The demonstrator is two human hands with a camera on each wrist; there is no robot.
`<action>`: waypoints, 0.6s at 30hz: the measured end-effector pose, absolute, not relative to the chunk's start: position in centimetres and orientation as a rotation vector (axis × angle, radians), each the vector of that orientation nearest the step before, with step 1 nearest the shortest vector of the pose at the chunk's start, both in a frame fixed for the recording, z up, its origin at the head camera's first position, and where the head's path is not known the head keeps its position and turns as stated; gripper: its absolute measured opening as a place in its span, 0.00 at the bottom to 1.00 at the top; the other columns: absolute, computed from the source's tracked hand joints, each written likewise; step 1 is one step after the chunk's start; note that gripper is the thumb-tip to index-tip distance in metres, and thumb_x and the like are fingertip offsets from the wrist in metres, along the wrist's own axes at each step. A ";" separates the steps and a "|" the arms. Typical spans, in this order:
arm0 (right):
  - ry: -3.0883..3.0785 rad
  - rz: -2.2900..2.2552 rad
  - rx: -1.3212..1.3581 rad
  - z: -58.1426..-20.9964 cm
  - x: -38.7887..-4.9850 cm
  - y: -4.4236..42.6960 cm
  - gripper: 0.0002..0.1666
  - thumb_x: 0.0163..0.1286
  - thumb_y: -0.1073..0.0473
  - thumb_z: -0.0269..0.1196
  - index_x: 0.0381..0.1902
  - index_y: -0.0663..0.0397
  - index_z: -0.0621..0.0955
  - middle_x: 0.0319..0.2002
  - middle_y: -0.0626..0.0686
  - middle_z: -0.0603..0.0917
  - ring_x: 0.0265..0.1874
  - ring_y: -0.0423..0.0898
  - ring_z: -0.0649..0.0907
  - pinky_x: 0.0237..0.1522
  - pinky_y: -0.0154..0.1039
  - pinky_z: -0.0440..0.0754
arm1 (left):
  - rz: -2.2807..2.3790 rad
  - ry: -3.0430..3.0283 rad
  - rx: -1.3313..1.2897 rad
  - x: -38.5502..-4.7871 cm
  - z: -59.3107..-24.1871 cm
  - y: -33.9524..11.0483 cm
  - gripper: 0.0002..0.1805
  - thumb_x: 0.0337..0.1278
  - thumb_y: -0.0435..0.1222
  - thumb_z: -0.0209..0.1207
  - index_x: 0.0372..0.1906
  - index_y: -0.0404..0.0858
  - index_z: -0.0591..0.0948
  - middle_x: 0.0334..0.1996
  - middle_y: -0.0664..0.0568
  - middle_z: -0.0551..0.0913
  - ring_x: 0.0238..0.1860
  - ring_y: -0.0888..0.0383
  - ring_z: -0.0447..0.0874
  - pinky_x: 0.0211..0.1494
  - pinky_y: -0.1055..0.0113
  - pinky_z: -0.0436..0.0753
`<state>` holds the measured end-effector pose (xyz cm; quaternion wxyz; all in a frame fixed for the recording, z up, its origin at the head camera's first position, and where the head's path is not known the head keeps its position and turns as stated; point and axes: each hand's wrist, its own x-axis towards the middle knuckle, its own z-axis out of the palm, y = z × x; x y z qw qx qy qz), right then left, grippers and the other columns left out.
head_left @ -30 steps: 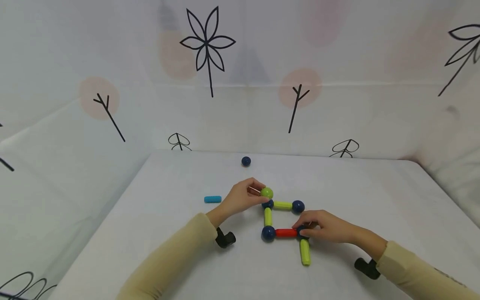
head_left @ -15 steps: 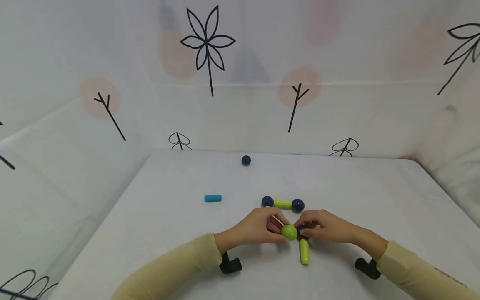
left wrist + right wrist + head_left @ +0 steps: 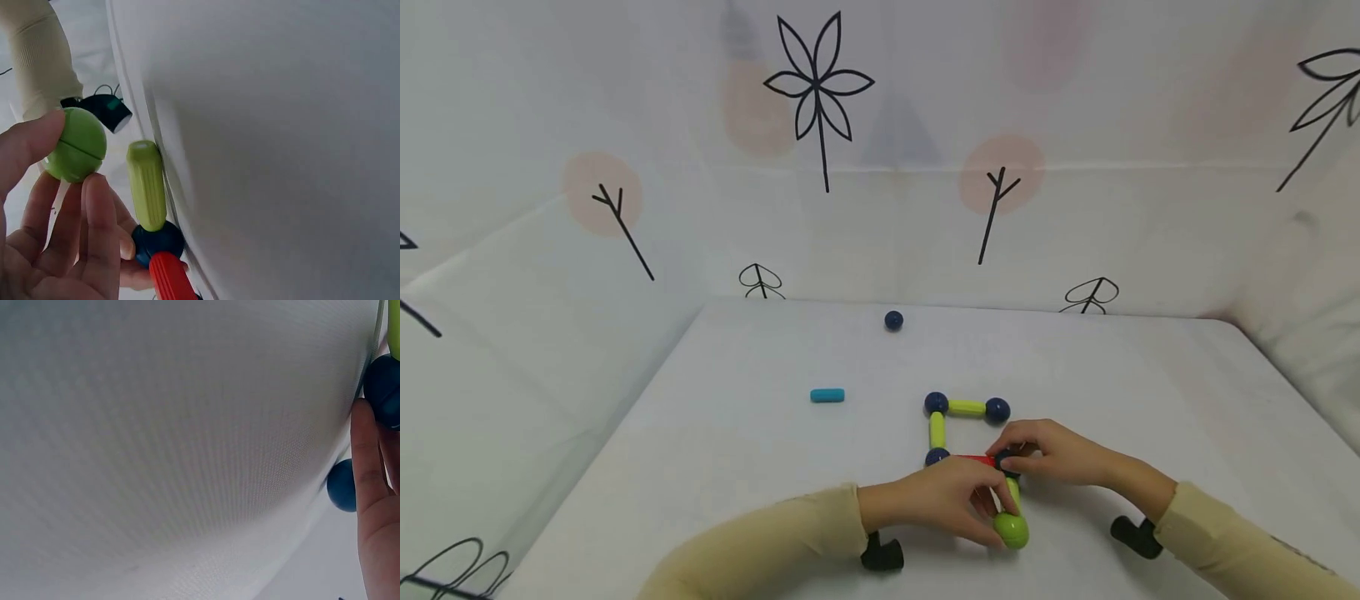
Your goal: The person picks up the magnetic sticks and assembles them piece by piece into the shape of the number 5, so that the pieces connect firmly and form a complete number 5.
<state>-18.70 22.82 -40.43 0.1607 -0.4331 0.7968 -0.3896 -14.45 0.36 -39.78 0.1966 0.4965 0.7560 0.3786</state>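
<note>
My left hand [image 3: 951, 502] pinches a light green ball [image 3: 1011, 531] between thumb and fingertips, near the free end of a yellow-green rod [image 3: 147, 186]. In the left wrist view a gap shows between ball and rod. My right hand [image 3: 1060, 454] holds the dark blue ball [image 3: 157, 242] that joins this rod to a red rod [image 3: 171, 278]. Leftward, the red rod leads to another dark blue ball [image 3: 937, 456], partly behind the left hand. From there a yellow-green rod [image 3: 937, 431] runs up to a corner ball [image 3: 936, 403], then another rod [image 3: 967, 408] reaches an end ball [image 3: 997, 410].
A loose blue rod [image 3: 827, 396] lies left of the joined pieces. One loose dark blue ball [image 3: 893, 321] sits near the back of the white table [image 3: 760, 350]. Black wrist devices [image 3: 882, 553] hang below both wrists. A patterned cloth [image 3: 895, 233] rises behind.
My left hand has carried the green ball from the upper left corner of the shape down and right to the lower rod's end. The right hand has stayed in place.
</note>
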 end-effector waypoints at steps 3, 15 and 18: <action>2.267 -1.113 -1.220 -40.3 -18.7 22.8 0.12 0.68 0.58 0.58 0.47 0.55 0.80 0.43 0.48 0.81 0.42 0.41 0.79 0.42 0.36 0.79 | 1.016 2.098 1.409 -14.2 -39.8 0.8 0.17 0.46 0.30 0.68 0.43 0.36 0.78 0.43 0.54 0.81 0.37 0.79 0.74 0.41 0.83 0.74; 2.269 -1.111 -1.215 -40.2 -18.7 22.9 0.12 0.68 0.58 0.58 0.47 0.56 0.80 0.43 0.49 0.81 0.42 0.41 0.79 0.42 0.36 0.79 | 0.838 2.140 1.431 -14.2 -40.0 1.4 0.16 0.47 0.31 0.69 0.43 0.37 0.79 0.40 0.59 0.79 0.35 0.79 0.73 0.39 0.85 0.72; 2.263 -1.112 -1.219 -40.2 -18.7 22.9 0.13 0.68 0.57 0.58 0.47 0.56 0.80 0.43 0.49 0.81 0.42 0.41 0.79 0.42 0.36 0.79 | 0.843 2.146 1.396 -14.3 -40.1 1.4 0.16 0.46 0.31 0.69 0.43 0.38 0.80 0.39 0.59 0.79 0.35 0.79 0.73 0.38 0.85 0.72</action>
